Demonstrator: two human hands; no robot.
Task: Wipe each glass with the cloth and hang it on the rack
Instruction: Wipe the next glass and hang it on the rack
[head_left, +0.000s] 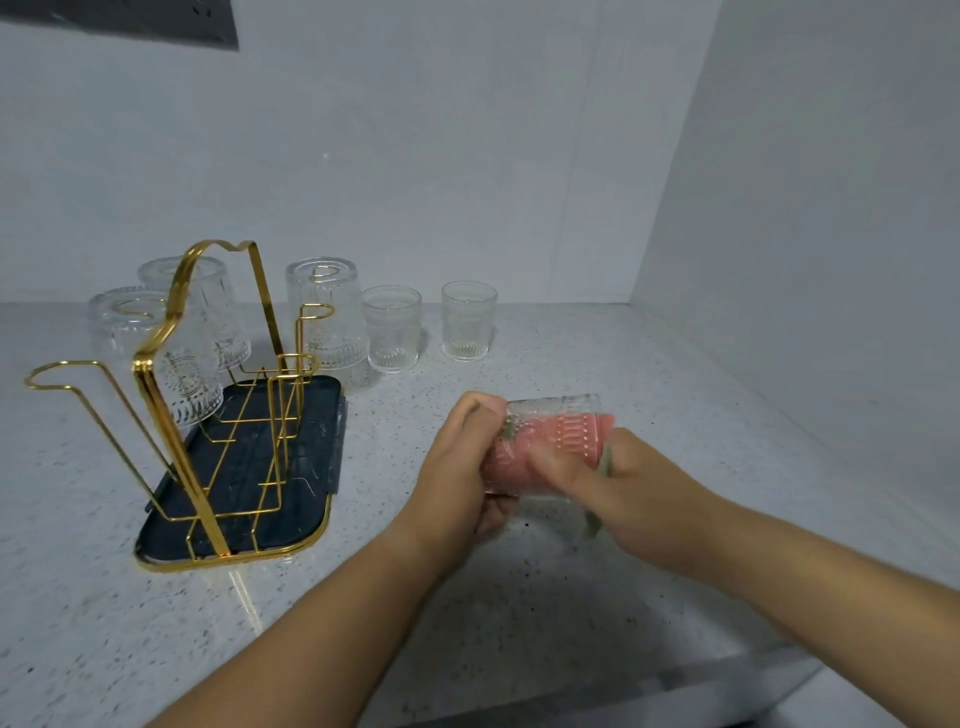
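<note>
The glass (561, 410) is up in the air, lying on its side, in front of the person and to the right of the rack (141, 366). A pink cloth (566, 434) fills its inside. The left hand (462, 462) has its grip clamped on the left end of the glass, fingers curled round it. The right hand (618, 483) has its grip clamped on the right end, with the thumb across the glass's side. A bit of cloth pokes out by this hand. This part is blurry, so I cannot tell where the other fingers go.

The tabletop (623, 364) is bare under the hands and off to the right, up to the right wall (805, 208). Its front edge runs below the right arm. The back wall (415, 156) is well behind.

The rack stands on a dark tray (291, 467), apart from the hands. Three hung glasses (324, 312) sit mouth down on its far side. Its near hooks are bare. Two standing glasses (392, 330) are just right of the rack, near the back.
</note>
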